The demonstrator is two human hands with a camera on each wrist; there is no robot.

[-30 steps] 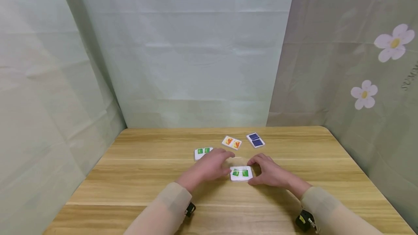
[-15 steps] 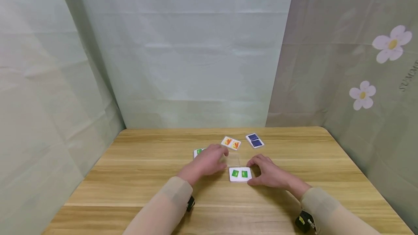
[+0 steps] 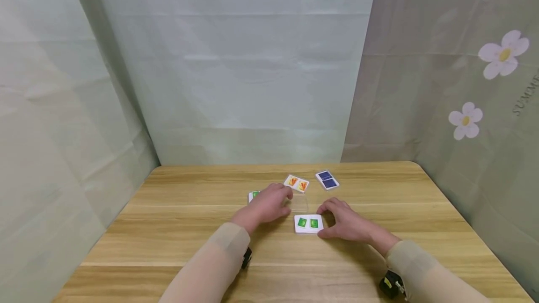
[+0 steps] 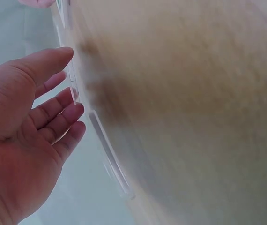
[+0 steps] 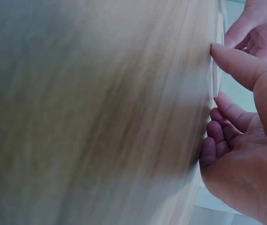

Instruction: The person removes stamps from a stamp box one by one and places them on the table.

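My left hand has its thumb and fingertips about the left side of a clear plastic cover, low over the table. In the left wrist view, the cover shows as a thin transparent edge at the fingertips. A white card stack with two green pictures lies nearest me, uncovered. My right hand holds this stack by its right end, forefinger at the far corner and thumb at the near one. Its thumb and forefinger also span the stack's edge in the right wrist view.
Behind my left hand, another stack with green pictures is partly hidden. Farther back lie a card with orange pictures and a dark blue one. The wooden table has fabric walls behind and beside it.
The clear cover has come off the green card stack, moving left and back with my left hand. My right hand has stayed at the stack's right end.
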